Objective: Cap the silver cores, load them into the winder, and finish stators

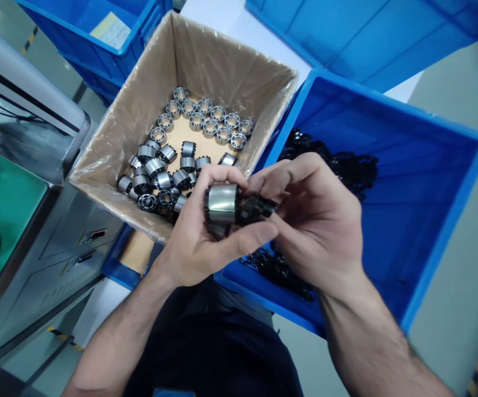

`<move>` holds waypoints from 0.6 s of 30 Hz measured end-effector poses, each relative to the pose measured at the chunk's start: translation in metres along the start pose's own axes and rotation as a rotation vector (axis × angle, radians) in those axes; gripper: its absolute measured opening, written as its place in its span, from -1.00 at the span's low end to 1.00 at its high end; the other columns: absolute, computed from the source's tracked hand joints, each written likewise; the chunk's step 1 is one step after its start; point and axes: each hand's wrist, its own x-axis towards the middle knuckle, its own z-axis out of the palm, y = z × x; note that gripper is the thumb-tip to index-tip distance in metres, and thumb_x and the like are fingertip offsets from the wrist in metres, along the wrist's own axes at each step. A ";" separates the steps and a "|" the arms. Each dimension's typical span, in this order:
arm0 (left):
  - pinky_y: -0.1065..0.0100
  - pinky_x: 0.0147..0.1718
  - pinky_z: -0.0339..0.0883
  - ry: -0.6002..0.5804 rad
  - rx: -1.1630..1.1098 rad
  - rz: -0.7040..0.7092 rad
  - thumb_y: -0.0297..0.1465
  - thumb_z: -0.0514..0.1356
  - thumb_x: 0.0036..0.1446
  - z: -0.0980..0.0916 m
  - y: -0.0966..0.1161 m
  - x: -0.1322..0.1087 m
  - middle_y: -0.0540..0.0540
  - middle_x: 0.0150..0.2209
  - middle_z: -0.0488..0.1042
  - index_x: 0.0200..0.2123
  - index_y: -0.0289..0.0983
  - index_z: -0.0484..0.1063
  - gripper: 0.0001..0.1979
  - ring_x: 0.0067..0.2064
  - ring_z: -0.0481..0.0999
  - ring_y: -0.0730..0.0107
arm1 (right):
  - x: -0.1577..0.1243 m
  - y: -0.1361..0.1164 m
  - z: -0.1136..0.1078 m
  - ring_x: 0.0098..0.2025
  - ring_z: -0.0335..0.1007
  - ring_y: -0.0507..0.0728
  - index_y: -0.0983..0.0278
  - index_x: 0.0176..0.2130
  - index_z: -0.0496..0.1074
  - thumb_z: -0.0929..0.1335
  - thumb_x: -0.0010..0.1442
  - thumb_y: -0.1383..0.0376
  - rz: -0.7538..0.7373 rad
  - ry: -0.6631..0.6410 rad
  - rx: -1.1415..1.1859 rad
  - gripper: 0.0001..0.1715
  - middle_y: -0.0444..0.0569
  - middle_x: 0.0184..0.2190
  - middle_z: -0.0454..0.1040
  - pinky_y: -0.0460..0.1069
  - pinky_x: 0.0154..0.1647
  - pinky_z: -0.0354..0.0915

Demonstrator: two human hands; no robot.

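My left hand [197, 237] is wrapped around a shiny metal cylinder [221, 203], a round steel core. My right hand [317, 220] pinches a black plastic part [257, 208] against the end of that cylinder. Both hands meet above the gap between two containers. Behind the left hand, a cardboard box [110, 138] lined with clear plastic holds several more metal cores [189, 149], some upright in rows, some lying loose. Under the right hand, a blue bin [441, 220] contains a scatter of black plastic parts [342, 162].
A grey and green machine [11, 182] stands at the left. Another blue crate [102, 33] with a paper sheet sits at the top left, and a further blue crate [366, 33] at the top right. Grey floor lies at the right.
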 end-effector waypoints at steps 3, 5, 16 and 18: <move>0.28 -0.15 0.63 -0.005 -0.025 -0.004 0.00 0.64 0.37 -0.001 0.001 0.001 -0.06 -0.01 0.58 0.20 -0.02 0.51 -0.45 -0.10 0.65 0.27 | 0.002 0.001 -0.002 -0.05 0.70 0.17 0.08 -0.16 0.63 0.71 0.42 -0.08 -0.019 -0.010 0.012 -0.59 -0.06 -0.16 0.65 0.00 -0.13 0.74; 0.32 -0.25 0.55 -0.011 -0.086 -0.032 0.04 0.50 0.52 -0.002 0.002 0.000 -0.03 -0.09 0.54 0.22 -0.01 0.54 -0.57 -0.23 0.57 0.37 | 0.003 0.000 -0.002 -0.08 0.71 0.14 0.09 -0.16 0.69 0.72 0.42 0.09 -0.034 0.004 0.035 -0.73 -0.07 -0.18 0.70 -0.03 -0.12 0.74; 0.33 -0.40 0.35 0.026 -0.062 -0.099 0.10 0.15 0.74 0.003 0.001 -0.001 -0.02 -0.17 0.55 0.43 0.01 0.44 -0.54 -0.32 0.47 0.35 | -0.004 0.000 0.006 -0.47 0.60 -0.01 0.13 -0.12 0.76 0.66 0.25 0.58 0.082 0.111 0.086 -0.63 -0.22 -0.29 0.73 -0.12 -0.45 0.59; 0.32 -0.40 0.38 0.029 -0.053 -0.106 0.11 0.15 0.73 0.004 0.001 0.000 -0.04 -0.16 0.57 0.43 0.00 0.45 -0.53 -0.31 0.51 0.33 | -0.002 0.000 0.006 -0.52 0.61 0.01 0.13 -0.14 0.72 0.69 0.25 0.52 0.146 0.112 0.114 -0.67 -0.26 -0.39 0.67 -0.12 -0.50 0.60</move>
